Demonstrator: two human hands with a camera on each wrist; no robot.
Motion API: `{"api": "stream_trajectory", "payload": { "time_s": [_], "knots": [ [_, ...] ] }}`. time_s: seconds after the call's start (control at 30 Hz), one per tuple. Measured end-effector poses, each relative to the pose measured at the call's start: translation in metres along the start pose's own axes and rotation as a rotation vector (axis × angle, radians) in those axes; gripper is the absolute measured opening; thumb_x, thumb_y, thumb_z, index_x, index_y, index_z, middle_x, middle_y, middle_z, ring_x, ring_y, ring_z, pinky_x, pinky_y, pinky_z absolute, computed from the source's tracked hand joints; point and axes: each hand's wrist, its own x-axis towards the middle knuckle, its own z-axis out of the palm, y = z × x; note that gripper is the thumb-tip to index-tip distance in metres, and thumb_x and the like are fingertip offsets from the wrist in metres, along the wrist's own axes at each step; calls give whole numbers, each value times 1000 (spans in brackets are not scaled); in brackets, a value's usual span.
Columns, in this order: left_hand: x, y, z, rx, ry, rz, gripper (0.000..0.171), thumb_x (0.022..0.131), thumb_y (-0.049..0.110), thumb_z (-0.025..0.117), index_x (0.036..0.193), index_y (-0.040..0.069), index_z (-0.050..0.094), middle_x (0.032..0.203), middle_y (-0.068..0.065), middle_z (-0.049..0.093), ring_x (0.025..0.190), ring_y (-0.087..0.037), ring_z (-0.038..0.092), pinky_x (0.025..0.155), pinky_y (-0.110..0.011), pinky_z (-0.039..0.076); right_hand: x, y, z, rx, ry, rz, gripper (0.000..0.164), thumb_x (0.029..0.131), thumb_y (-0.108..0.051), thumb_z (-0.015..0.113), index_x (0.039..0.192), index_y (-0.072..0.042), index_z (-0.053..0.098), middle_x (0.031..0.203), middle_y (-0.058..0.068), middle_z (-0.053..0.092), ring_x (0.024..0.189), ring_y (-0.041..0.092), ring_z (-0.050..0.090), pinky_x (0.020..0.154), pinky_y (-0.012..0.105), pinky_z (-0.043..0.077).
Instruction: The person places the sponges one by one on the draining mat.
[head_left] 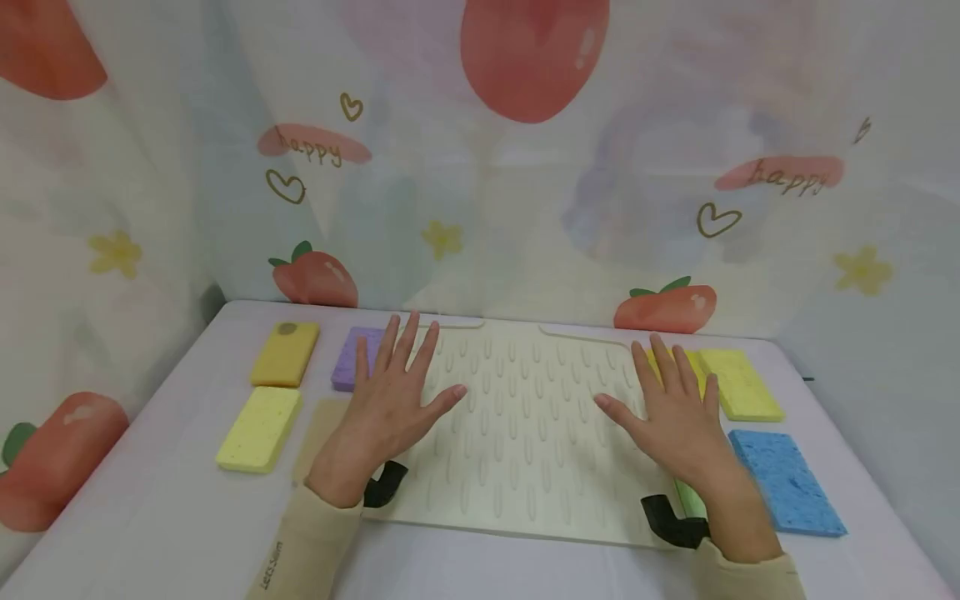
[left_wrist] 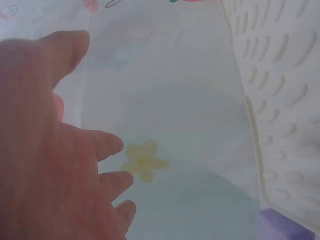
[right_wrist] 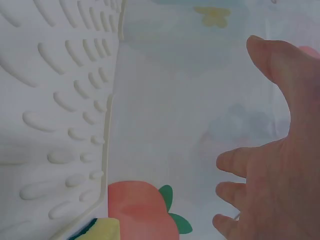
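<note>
A cream-white draining mat (head_left: 517, 425) with rows of raised oval ridges lies on the table's middle. Above its left side, my left hand (head_left: 390, 404) has its fingers straight and spread, holding nothing. My right hand (head_left: 678, 417) is spread the same way above the right side. Behind the left fingers is a purple sponge (head_left: 347, 362); a beige piece (head_left: 318, 421) is partly covered by that forearm. A yellow sponge (head_left: 660, 364) with a dark layer (right_wrist: 85, 229) in the right wrist view sits behind the right fingers. A green piece (head_left: 690, 500) is mostly hidden under the right wrist.
At left lie a dark-yellow sponge (head_left: 285, 358) with a greyish spot and a pale-yellow sponge (head_left: 258, 429). To the right are another yellow sponge (head_left: 741, 385) and a larger blue sponge (head_left: 787, 482). A printed curtain (head_left: 480, 183) stands behind the table.
</note>
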Motion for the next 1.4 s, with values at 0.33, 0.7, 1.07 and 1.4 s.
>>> {"api": "stream_trajectory", "payload": {
  "time_s": [0.33, 0.7, 1.07, 1.4],
  "knots": [
    [-13, -10, 3, -53, 12, 60, 88, 95, 62, 50, 161, 18, 11, 169, -8, 2, 156, -31, -3, 120, -65, -2, -11, 21, -2, 63, 4, -93, 93, 94, -53, 59, 160, -6, 12, 166, 20, 5, 152, 46, -2, 110, 79, -1],
    [-40, -42, 13, 16, -76, 62, 91, 93, 62, 55, 160, 14, 17, 168, -13, 9, 154, -37, 8, 120, -66, 8, -26, 48, -5, 45, 2, -118, 100, 85, -45, 74, 158, -5, 19, 161, 27, 17, 149, 52, 6, 107, 77, 15],
    [-61, -60, 21, 34, -237, 46, 97, 88, 61, 62, 156, 3, 26, 164, -20, 19, 152, -41, 16, 117, -69, 14, -48, 73, -2, 56, -126, -94, 103, 80, -46, 79, 155, -1, 25, 161, 23, 20, 145, 53, 14, 99, 78, 26],
    [-66, -67, 25, 73, -290, 76, 127, 66, 79, 69, 155, -2, 27, 164, -20, 21, 153, -40, 11, 118, -69, 9, -67, 96, 9, 46, -243, -113, 111, 73, -49, 83, 156, -2, 25, 158, 26, 24, 137, 55, 25, 97, 75, 32]
  ]
}}
